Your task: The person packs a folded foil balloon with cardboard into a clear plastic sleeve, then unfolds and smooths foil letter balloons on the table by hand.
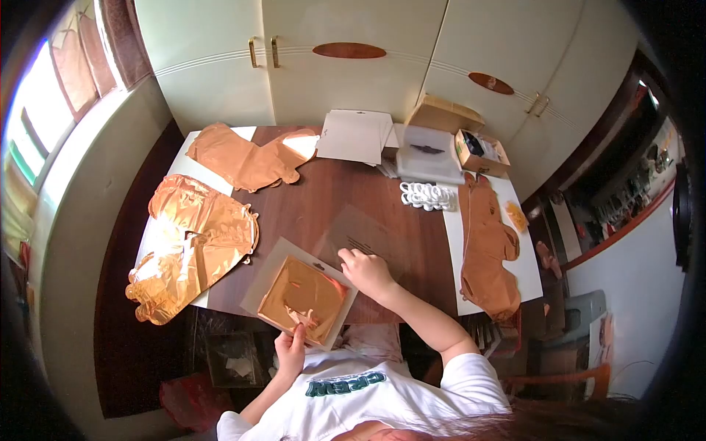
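My left hand [291,351] grips the lower edge of a grey-white backing card [259,283], thumb on top. On the card lies a folded copper-gold foil balloon [305,294], its surface shiny and creased. My right hand [365,272] is closed, thumb and fingers pinched at the edge of a clear plastic bag [360,234] with small dark print. The bag is to the right of the card, over the brown table [294,213]. How firmly the fingers hold the thin film is hard to see.
Flat foil balloons lie at the left [195,242], back left [246,158] and right [485,253]. Behind are stacked white cards [355,136], a pile of clear bags [430,153] and an open cardboard box [482,151]. White rings [428,196] and a yellow packet [516,216] sit at the right.
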`<state>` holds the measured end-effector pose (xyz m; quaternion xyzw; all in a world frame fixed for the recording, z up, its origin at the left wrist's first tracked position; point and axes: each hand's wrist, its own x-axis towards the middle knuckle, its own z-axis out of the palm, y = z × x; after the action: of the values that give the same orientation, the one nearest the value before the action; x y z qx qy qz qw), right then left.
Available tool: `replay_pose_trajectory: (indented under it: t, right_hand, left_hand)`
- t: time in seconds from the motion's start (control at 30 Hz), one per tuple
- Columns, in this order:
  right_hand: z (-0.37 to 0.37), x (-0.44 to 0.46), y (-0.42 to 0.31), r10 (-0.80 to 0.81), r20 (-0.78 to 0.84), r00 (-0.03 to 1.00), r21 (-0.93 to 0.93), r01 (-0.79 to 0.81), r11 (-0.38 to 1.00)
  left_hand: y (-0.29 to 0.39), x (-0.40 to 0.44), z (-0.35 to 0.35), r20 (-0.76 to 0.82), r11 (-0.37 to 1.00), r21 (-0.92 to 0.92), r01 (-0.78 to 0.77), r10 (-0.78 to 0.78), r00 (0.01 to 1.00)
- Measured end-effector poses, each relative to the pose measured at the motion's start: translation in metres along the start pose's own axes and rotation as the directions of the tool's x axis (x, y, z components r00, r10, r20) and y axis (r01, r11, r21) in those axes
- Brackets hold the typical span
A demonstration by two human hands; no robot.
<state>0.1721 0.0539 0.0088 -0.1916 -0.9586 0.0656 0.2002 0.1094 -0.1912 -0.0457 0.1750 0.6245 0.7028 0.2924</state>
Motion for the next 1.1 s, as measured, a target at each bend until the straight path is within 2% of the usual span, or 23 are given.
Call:
replay_pose_trajectory:
  t: [0.07, 0.13, 0.23, 0.37, 0.57, 0.73, 0.9, 1.0, 1.1]
  right_hand:
    - [-0.003, 0.004, -0.009, 0.053, 0.014, 0.998, -0.047, -0.052, 0.998]
    - [-0.002, 0.007, -0.012, 0.039, 0.023, 0.999, -0.058, -0.037, 0.998]
    - [0.003, 0.013, -0.017, 0.041, 0.032, 0.999, -0.057, -0.039, 0.998]
    - [0.008, 0.018, -0.022, 0.034, 0.025, 0.999, -0.042, -0.033, 0.999]
    - [0.017, 0.02, -0.026, -0.077, -0.142, 0.987, -0.124, 0.06, 0.991]
    - [0.013, 0.017, -0.031, -0.139, -0.093, 0.986, -0.116, 0.128, 0.985]
    - [0.009, 0.016, -0.039, -0.164, -0.062, 0.985, -0.165, 0.152, 0.975]
    - [0.01, 0.012, -0.046, -0.189, -0.048, 0.981, -0.189, 0.177, 0.966]
    - [0.01, 0.01, -0.049, -0.204, -0.074, 0.976, -0.2, 0.186, 0.962]
  left_hand:
    - [0.0, -0.004, 0.0, 0.012, 0.998, 0.042, -0.046, 0.045, 0.999]
    - [0.005, -0.01, 0.003, 0.022, 0.996, 0.056, -0.071, 0.07, 0.997]
    - [0.011, -0.016, 0.004, 0.053, 1.0, -0.012, 0.014, -0.013, 0.999]
    - [-0.006, -0.015, -0.003, 0.123, 0.973, -0.11, 0.204, -0.19, 0.974]
    - [-0.012, -0.014, -0.004, 0.145, 0.948, -0.178, 0.266, -0.242, 0.959]
    - [-0.014, -0.011, -0.005, 0.157, 0.901, -0.234, 0.365, -0.335, 0.929]
    - [-0.013, -0.009, -0.001, 0.162, 0.869, -0.307, 0.388, -0.354, 0.921]
    - [-0.007, -0.007, 0.002, 0.181, 0.879, -0.289, 0.378, -0.338, 0.924]
    - [-0.014, -0.007, 0.011, 0.115, 0.887, -0.324, 0.328, -0.307, 0.945]
